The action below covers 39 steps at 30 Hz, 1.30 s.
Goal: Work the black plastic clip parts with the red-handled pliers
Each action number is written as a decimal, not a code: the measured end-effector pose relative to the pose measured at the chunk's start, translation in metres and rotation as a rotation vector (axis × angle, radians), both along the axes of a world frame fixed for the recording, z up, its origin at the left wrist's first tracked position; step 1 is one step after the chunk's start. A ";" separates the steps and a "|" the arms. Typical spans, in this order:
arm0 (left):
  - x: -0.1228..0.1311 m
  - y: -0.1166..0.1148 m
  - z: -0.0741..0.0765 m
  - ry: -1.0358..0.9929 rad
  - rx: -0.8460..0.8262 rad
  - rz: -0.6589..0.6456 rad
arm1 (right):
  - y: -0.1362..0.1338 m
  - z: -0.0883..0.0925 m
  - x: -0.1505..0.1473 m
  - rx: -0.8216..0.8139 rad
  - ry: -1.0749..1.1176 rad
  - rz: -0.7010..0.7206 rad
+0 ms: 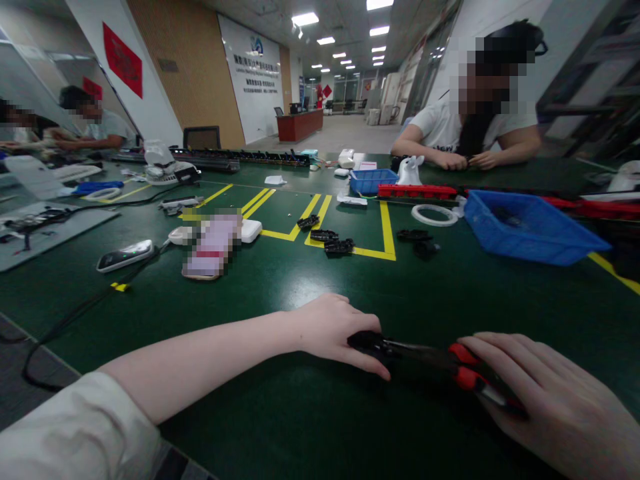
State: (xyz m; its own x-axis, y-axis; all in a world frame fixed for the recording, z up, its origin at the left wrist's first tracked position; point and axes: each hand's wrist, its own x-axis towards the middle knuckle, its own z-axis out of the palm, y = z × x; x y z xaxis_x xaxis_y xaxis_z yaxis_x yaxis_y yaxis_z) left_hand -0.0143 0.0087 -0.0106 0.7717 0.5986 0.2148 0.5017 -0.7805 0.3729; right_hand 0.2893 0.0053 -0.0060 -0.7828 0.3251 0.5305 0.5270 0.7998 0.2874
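My left hand [333, 330] rests on the green table [300, 280] with its fingers curled around the end of a small black part [367, 341]. My right hand [555, 400] grips a tool with red and black handles [465, 373], and the tool's dark nose [415, 353] reaches the black part between my hands. Both hands are closed and sit near the table's front edge. Further back, three loose black parts [325, 237] lie on yellow floor-tape lines [385, 227].
A blue bin [530, 230] stands at the right, a smaller blue tray [373, 180] behind it, with a white ring [433, 213] and red strip [415, 191]. A phone [215, 247], white devices [125, 255] and cables lie left. One person sits opposite at the right; others sit far left.
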 end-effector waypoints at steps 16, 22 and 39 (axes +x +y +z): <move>0.001 -0.002 0.007 -0.032 -0.068 0.036 | 0.000 -0.004 0.002 -0.063 0.018 0.003; 0.001 -0.002 0.008 -0.023 -0.111 0.055 | -0.001 -0.005 0.004 -0.163 0.059 -0.024; 0.002 -0.001 0.004 0.000 -0.089 0.016 | 0.003 -0.006 0.004 -0.028 -0.025 -0.041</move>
State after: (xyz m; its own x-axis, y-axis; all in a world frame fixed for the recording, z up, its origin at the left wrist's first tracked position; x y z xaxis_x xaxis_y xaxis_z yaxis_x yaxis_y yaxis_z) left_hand -0.0122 0.0074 -0.0062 0.7622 0.6272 0.1601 0.5137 -0.7366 0.4400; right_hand 0.2938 0.0087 -0.0117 -0.7815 0.3714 0.5013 0.5521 0.7859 0.2784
